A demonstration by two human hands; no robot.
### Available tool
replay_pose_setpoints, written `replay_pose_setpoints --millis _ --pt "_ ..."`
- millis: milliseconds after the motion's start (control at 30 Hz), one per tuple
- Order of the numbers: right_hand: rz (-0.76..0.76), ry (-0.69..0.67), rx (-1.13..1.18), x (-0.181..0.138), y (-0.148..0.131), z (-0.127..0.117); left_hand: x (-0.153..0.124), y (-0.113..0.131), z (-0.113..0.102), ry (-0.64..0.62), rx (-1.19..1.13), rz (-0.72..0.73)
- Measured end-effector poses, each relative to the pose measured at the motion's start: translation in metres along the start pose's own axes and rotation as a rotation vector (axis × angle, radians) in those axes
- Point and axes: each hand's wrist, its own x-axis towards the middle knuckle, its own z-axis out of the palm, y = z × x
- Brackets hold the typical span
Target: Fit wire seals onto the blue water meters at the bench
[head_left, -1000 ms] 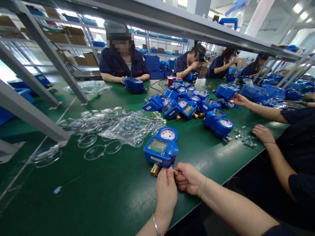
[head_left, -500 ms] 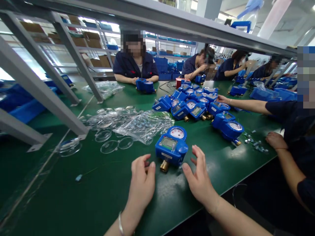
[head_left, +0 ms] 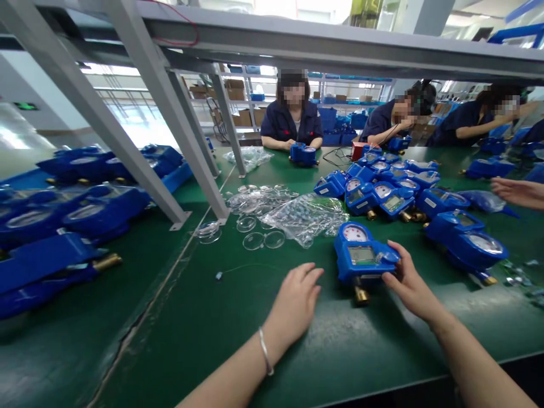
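Observation:
A blue water meter [head_left: 361, 258] with a small display, a round dial at its far end and a brass fitting facing me stands on the green table. My right hand [head_left: 410, 280] grips its right end, with the thumb in front and the fingers behind. To the left of the meter, my left hand [head_left: 297, 294] hovers low over or rests on the table, which I cannot tell. Its fingers are loosely bent and apart, and nothing is in them. A second blue meter [head_left: 467, 241] lies to the right of my right hand.
Several blue meters [head_left: 382, 190] are heaped farther back. Clear round covers [head_left: 263, 241] and a plastic bag [head_left: 306, 215] of small parts lie left of them. Grey rack posts [head_left: 170, 130] rise at left beside more meters [head_left: 97, 212]. A co-worker's hand [head_left: 516, 191] reaches in from the right.
My view has swung left. My right hand has closed on the meter's right end, having been apart from it. My left hand has turned palm down, still left of the meter.

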Motion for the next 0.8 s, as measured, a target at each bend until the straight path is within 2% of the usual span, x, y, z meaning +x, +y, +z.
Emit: replay_pose_setpoints --millis 33,100,200,267,300,333,367,400,433,500,567,667,733,800 --pt "0.001 -0.002 -0.03 -0.001 0.0 -0.001 0.0 -0.022 -0.014 0.031 0.195 -0.05" --pt "-0.035 0.069 -0.144 -0.005 -0.002 0.001 -0.002 -0.07 -0.041 0.084 0.308 -0.181" --pt "-0.15 0.392 -0.314 -0.022 -0.011 0.013 -0.015 -0.133 -0.074 0.068 0.375 -0.323" --pt "-0.191 0.609 -0.293 -0.041 -0.023 0.029 -0.024 -0.154 -0.083 0.003 0.36 -0.362" --pt "-0.184 0.643 -0.236 -0.051 -0.03 0.04 -0.027 -0.156 -0.083 -0.022 0.345 -0.375" --pt "-0.158 0.602 -0.161 -0.06 -0.037 0.054 -0.028 -0.153 -0.081 -0.037 0.317 -0.395" --pt "-0.103 0.465 -0.068 -0.068 -0.043 0.069 -0.029 -0.143 -0.077 -0.042 0.272 -0.424" --pt "-0.009 0.266 0.042 -0.073 -0.048 0.085 -0.03 -0.128 -0.072 -0.051 0.19 -0.476" --pt "0.083 0.083 0.151 -0.076 -0.051 0.101 -0.031 -0.108 -0.066 -0.048 0.081 -0.522" --pt "0.142 -0.085 0.292 -0.075 -0.056 0.126 -0.036 -0.06 -0.049 -0.099 -0.183 -0.536" --pt "0.151 -0.077 0.407 -0.068 -0.061 0.139 -0.043 -0.011 -0.027 -0.17 -0.462 -0.454" --pt "0.214 0.09 0.653 -0.058 -0.07 0.14 -0.052 0.044 0.007 -0.279 -0.744 -0.395" --pt "0.267 0.174 0.865 -0.054 -0.076 0.131 -0.052 0.06 0.02 -0.335 -0.827 -0.361" --pt "0.272 0.224 0.989 -0.053 -0.081 0.118 -0.044 0.061 0.02 -0.357 -0.777 -0.246"
